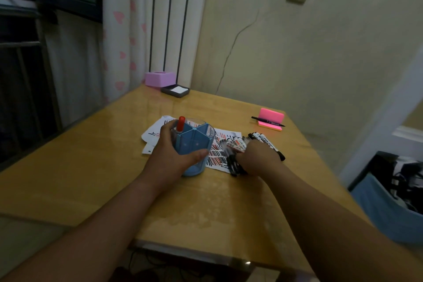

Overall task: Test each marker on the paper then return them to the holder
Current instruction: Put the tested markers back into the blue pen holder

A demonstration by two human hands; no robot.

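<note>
Blue holder [194, 144], one red-capped marker [180, 124] standing inside, is gripped by the left hand [168, 155]; right hand [258, 158] beside it curls around a bunch of markers [235, 144] on the scribbled paper [216, 158].

blue holder [193, 151], red-capped marker [180, 124], pink sticky notes [271, 119]
</note>
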